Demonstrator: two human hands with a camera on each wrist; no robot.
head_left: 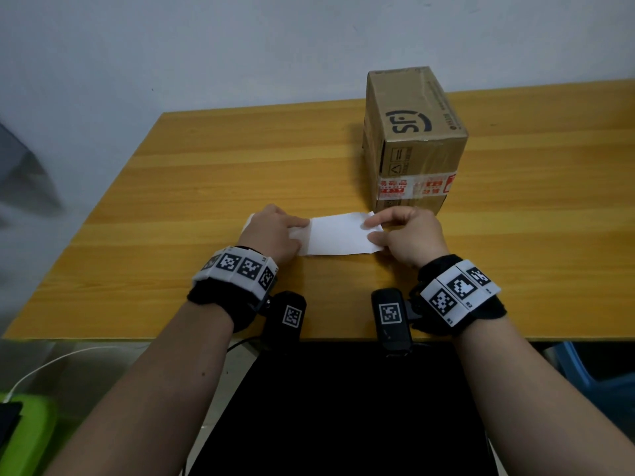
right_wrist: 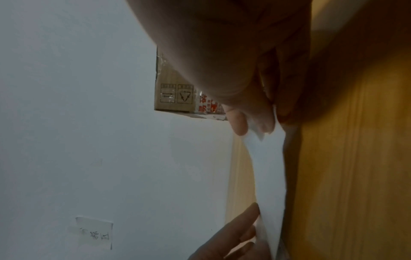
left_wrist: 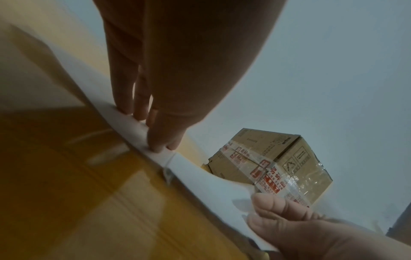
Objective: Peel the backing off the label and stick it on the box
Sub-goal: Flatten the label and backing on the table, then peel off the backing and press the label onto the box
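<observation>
A white label sheet [head_left: 338, 237] lies flat on the wooden table [head_left: 206, 187], near the front edge. My left hand [head_left: 275, 231] presses its left end down with straight fingers [left_wrist: 138, 105]. My right hand [head_left: 402, 231] pinches the sheet's right end, thumb and forefinger [right_wrist: 239, 123] curled on a lifted corner of the label [right_wrist: 264, 158]. The cardboard box [head_left: 412, 139], wrapped with a band of red-printed tape, stands upright just behind my right hand. In the left wrist view the box [left_wrist: 278, 161] shows beyond the label [left_wrist: 200, 181].
A grey wall runs behind the table, with a small taped note [right_wrist: 94, 232] on it. At the lower left sits a green thing [head_left: 31, 427] with a white cable [head_left: 51, 365]. A blue object [head_left: 591, 372] sits off the table's right front.
</observation>
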